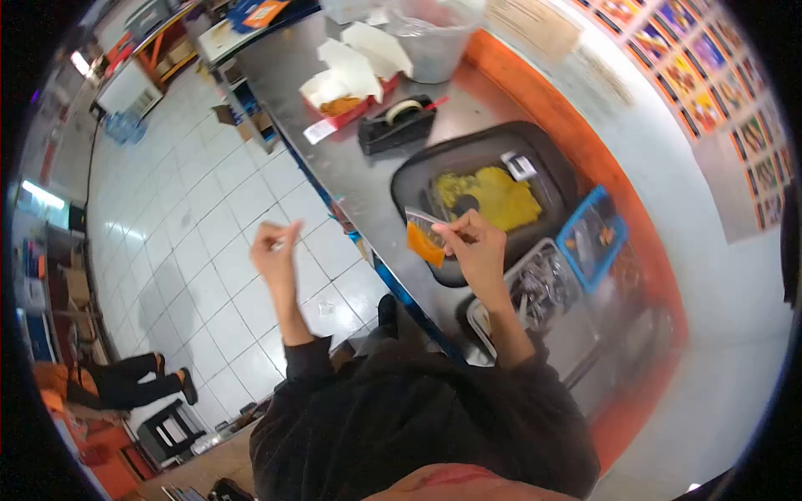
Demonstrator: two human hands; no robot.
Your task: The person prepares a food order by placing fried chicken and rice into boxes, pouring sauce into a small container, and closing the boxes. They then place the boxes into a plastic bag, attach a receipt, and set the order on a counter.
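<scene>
The right hand (pixel 483 250) pinches a small clear bag with orange content (pixel 425 240) above the near-left edge of the black tray (pixel 547 150). The left hand (pixel 278 250) is over the floor, its fingertips close together.

The table (pixel 359 185) is of grey metal. Under the right hand (pixel 478 250) lies a black tray (pixel 555 167); to its right, a blue-edged container (pixel 619 242). Farther ahead, to its left, are a tape dispenser (pixel 396 127), an open food box (pixel 334 100) and a bucket (pixel 430 54).

Loose black top (pixel 426 417) — dark sleeves (pixel 309 359) ending above bare wrists — and a dark shoe (pixel 387 311).
</scene>
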